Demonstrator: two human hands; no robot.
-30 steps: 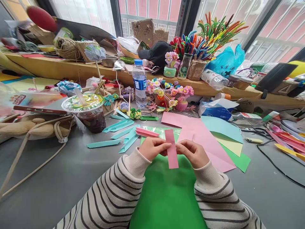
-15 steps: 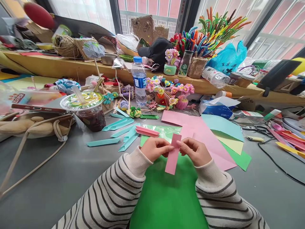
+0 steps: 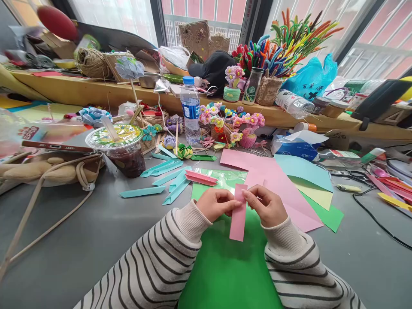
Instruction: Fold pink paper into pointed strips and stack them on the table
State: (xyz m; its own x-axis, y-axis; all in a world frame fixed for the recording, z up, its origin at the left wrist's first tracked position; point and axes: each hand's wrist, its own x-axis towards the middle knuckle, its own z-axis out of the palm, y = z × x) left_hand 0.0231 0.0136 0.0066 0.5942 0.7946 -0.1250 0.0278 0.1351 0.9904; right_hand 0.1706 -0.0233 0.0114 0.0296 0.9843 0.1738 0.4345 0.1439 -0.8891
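Right now, head view: both my hands meet over the green sheet (image 3: pixel 225 266) on the grey tabletop (image 3: pixel 80 240). My left hand (image 3: pixel 216 205) has its grip pinched shut on the pink paper strip (image 3: pixel 238 214), thumb & fingers on the strip's upper left edge. My right hand (image 3: pixel 268 206) pinches the same strip at its top right, grip closed too. Strip hangs roughly upright, slightly tilted, lower end free above the green sheet. Just beyond my hands: a stack of pink, blue, yellow & green sheets (image 3: pixel 289 184) w/ a clear bag beside it. Folded teal strips (image 3: pixel 167 178) lie to the left, near a lidded drink cup (image 3: pixel 124 148). Water bottle (image 3: pixel 190 109) stands further back, among paper flowers (image 3: pixel 231 122).
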